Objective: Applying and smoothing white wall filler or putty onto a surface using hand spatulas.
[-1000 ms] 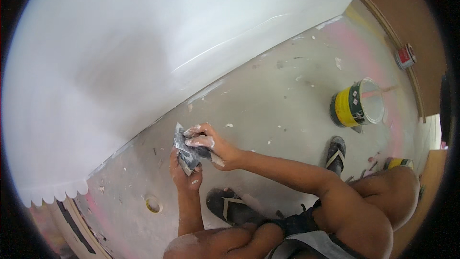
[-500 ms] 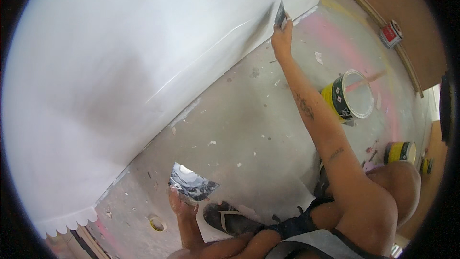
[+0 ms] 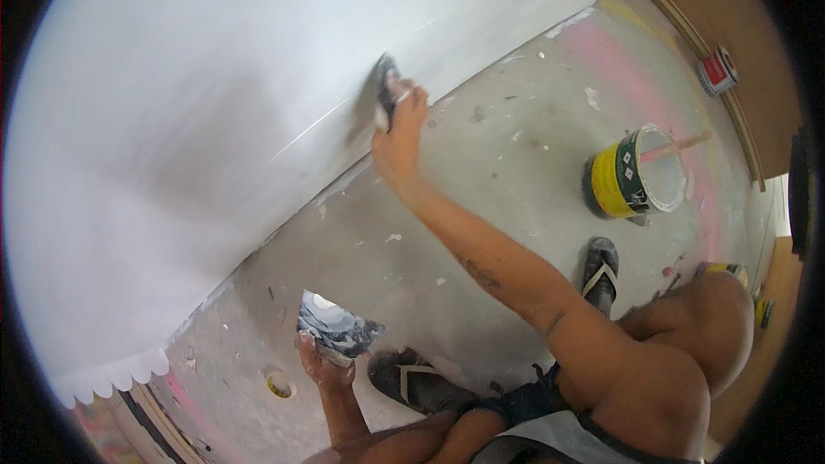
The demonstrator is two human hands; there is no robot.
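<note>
My right hand (image 3: 400,139) grips a dark putty knife (image 3: 386,77), slightly blurred, against the lower part of a white wall (image 3: 198,60). A thin pale line runs along the wall on both sides of the blade. Lower down, my left hand (image 3: 325,368) holds a wide putty blade (image 3: 344,331) from below, over the floor. White paste lies on its grey, smeared face near the upper corner. The fingers beneath that blade are partly hidden.
A yellow and green bucket (image 3: 614,176) with a stick in it stands on the spattered floor (image 3: 507,198). A red and white can (image 3: 717,70) is by the far board. A tape roll (image 3: 279,384) lies near my left hand. My sandalled foot (image 3: 600,271) is below the bucket.
My right hand has slid the putty knife along the wall, leftward and toward me. My left hand and its wide blade have stayed almost in place.
</note>
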